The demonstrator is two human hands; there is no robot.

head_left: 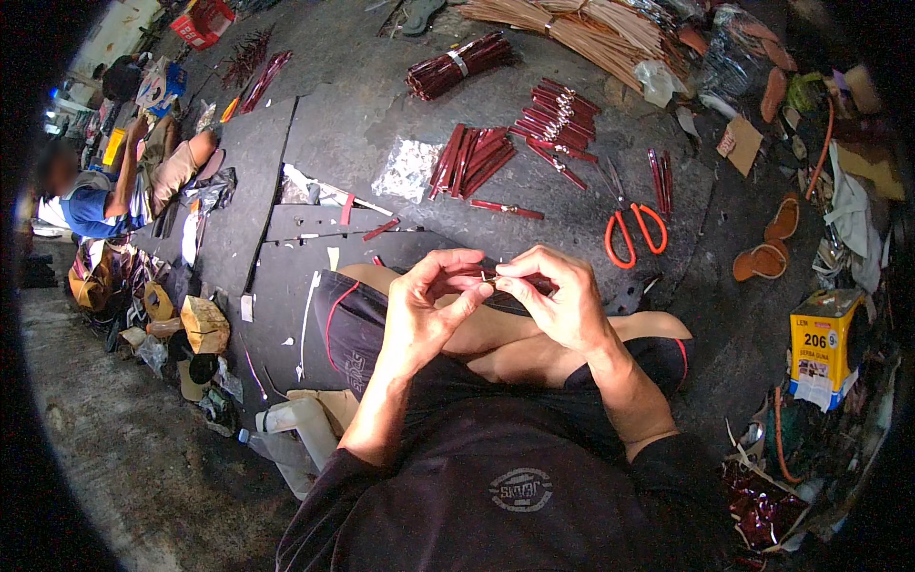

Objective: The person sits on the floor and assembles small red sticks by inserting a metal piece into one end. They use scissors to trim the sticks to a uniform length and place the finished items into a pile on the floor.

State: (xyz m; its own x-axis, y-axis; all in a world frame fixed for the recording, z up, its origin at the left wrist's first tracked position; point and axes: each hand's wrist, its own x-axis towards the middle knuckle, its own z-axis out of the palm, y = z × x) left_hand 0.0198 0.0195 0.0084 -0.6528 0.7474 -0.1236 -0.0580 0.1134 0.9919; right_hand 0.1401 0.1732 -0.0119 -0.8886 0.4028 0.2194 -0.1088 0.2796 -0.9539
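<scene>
In front of my crossed legs, my left hand [431, 297] and my right hand [560, 297] meet, fingertips pinched together. Between them is a narrow dark red strap with a small shiny metal piece [490, 276]; fingers cover most of it. Just beyond lies one dark red strap with a buckle [507, 209]. Farther off are a fanned pile of plain dark red straps [474, 162] and a stack of straps with silver buckles [558, 119]. A clear bag of small shiny metal parts [408, 170] rests left of the plain pile.
Orange-handled scissors [636, 234] lie right of my hands, below two or more loose straps [660, 181]. A tied strap bundle [461, 65] and long tan strips [581, 33] are at the back. Sandals [767, 248] and a yellow tin [824, 343] stand right. Another person [105, 205] sits left.
</scene>
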